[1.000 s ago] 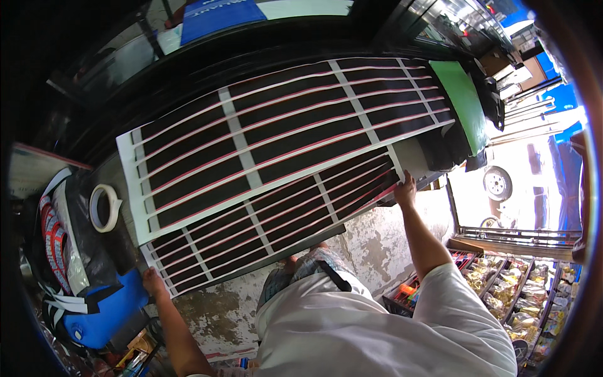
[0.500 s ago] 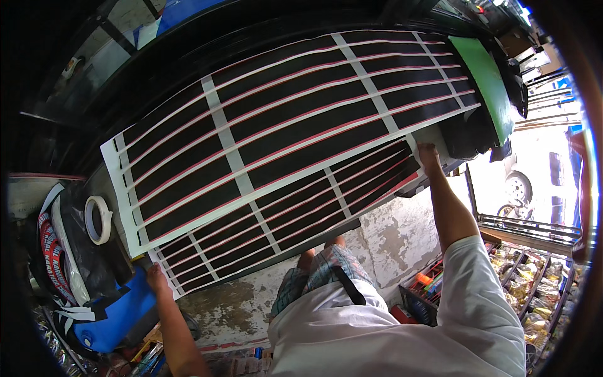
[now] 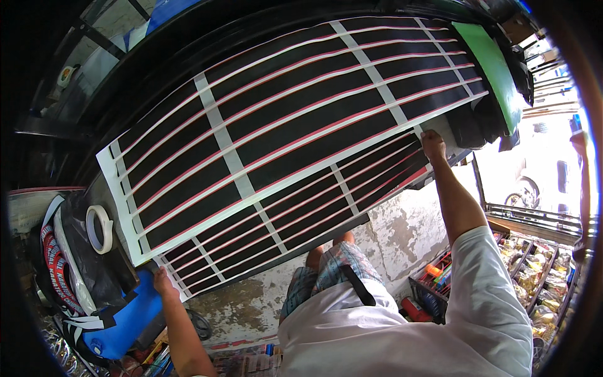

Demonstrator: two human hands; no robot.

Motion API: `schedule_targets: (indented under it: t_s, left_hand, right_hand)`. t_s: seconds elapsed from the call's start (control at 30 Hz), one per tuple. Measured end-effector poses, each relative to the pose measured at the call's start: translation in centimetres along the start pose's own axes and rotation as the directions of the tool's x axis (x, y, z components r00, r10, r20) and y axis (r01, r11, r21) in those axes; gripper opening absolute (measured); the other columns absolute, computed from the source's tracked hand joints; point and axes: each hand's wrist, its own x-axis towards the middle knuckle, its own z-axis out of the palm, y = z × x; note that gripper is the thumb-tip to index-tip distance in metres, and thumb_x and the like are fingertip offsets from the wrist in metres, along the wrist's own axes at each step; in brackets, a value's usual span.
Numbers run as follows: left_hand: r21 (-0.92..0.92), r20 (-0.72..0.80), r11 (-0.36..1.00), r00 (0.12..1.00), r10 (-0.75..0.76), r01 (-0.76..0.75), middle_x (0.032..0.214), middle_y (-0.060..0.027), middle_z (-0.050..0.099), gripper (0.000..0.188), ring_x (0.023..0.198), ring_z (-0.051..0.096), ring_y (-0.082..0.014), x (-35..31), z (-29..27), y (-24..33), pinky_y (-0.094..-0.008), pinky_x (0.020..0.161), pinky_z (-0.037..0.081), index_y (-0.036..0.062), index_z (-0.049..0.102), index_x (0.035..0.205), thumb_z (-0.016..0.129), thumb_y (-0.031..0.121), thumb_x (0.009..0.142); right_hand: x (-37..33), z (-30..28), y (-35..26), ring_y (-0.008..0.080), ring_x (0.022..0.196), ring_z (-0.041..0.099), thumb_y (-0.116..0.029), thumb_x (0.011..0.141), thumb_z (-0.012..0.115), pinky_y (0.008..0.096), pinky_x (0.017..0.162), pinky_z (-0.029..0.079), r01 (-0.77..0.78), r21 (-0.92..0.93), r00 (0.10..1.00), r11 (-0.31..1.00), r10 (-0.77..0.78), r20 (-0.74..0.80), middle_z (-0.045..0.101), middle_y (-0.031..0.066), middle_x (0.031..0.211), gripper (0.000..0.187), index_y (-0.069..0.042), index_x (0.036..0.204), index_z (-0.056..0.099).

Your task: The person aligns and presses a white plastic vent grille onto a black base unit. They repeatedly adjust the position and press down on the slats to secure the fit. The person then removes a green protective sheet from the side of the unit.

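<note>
Biggest thing first: there's a long grey worktop [image 3: 448, 129] running across the view, mostly covered up. Lying across it is a big black rectangular sheet with thin white-and-red stripes and grey cross bands [image 3: 301, 94], looks like paper or vinyl, laid lengthwise probably because that's the only way something that long fits. Tucked along its near edge is a narrower black sheet with the same striping [image 3: 308, 213], and that's the one being handled; its far side slips under the big one's white border, so I can't tell how much is hidden. A flat green panel [image 3: 490, 75] sits at the right end, just past the big sheet. At the left end there's a smooth blue bulky thing [image 3: 129, 317], can't tell what exactly, right beside the left hand [image 3: 164, 281]. That hand's grip is closed down to a pinch on the narrower sheet's left end, while the right hand [image 3: 433, 146] has its fingers curled closed on the right end near the top corner. My guess is they hold opposite ends so it stays straight and doesn't sag. Smallest bit: a cream ring-shaped tape roll [image 3: 107, 230], off to the left, apart from both hands but close by.
</note>
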Motion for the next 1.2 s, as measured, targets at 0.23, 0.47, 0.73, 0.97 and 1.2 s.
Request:
schedule_targets:
  t_s: [0.23,0.47,0.73,0.97,1.2]
  left_hand:
    - [0.588,-0.113,0.793,0.955,0.274,-0.158,0.097,-0.0203,0.078,0.035,0.087,0.075,-0.0412,0.5,-0.7,-0.4,-0.0506,0.082,0.058,0.0004,0.075,0.110,0.076,0.034,0.099]
    - [0.634,-0.124,0.557,0.640,0.758,-0.536,0.145,-0.0329,0.060,0.056,0.135,0.056,-0.0499,-9.3,6.2,6.1,-0.0565,0.114,0.043,-0.0075,0.058,0.143,0.067,0.034,0.106]
    - [0.439,0.538,0.255,0.479,0.694,-0.862,0.177,-0.0215,0.028,0.066,0.165,0.022,-0.0438,-26.4,18.6,10.2,-0.0757,0.127,0.012,0.0059,0.031,0.170,0.035,0.045,0.117]
    - [0.466,0.614,0.281,0.535,0.581,-0.839,0.175,-0.0215,0.031,0.068,0.165,0.020,-0.0439,-27.6,19.9,9.0,-0.0746,0.128,0.006,0.0107,0.033,0.171,0.024,0.051,0.117]
    - [0.474,0.597,0.250,0.517,0.614,-0.844,0.175,-0.0206,0.033,0.065,0.165,0.021,-0.0439,-27.5,19.8,8.8,-0.0756,0.127,0.011,0.0123,0.035,0.171,0.030,0.049,0.117]
  right_hand:
    - [-3.2,0.1,-3.5,0.0450,0.129,0.061,-0.039,0.104,0.065,0.0702,0.101,0.043,0.016,-0.170,0.999,0.985,-0.021,-0.028,0.071,0.0166,0.130,0.029,-0.019,0.125,0.068]
    - [-9.9,0.4,-9.8,0.0435,0.123,0.061,-0.027,0.102,0.069,0.0645,0.103,0.038,0.303,-0.129,0.780,0.944,-0.323,-0.536,0.063,0.0215,0.130,0.040,-0.008,0.137,0.060]
    - [-34.9,7.4,-26.6,0.0349,0.165,0.026,-0.030,0.107,0.061,0.0641,0.130,0.022,0.794,0.241,0.516,0.558,-0.829,0.218,0.032,0.0183,0.176,0.064,-0.010,0.166,0.043]
    - [-36.2,10.5,-29.3,0.0281,0.168,0.017,-0.041,0.114,0.046,0.0596,0.135,0.008,0.796,0.113,0.512,0.595,-0.760,0.400,0.029,0.0092,0.179,0.066,-0.014,0.172,0.031]
    - [-33.2,10.8,-25.5,0.0391,0.161,0.030,-0.046,0.114,0.045,0.0563,0.136,0.012,0.754,0.106,0.643,0.648,-0.762,0.083,0.045,0.0227,0.166,0.064,0.001,0.158,0.048]
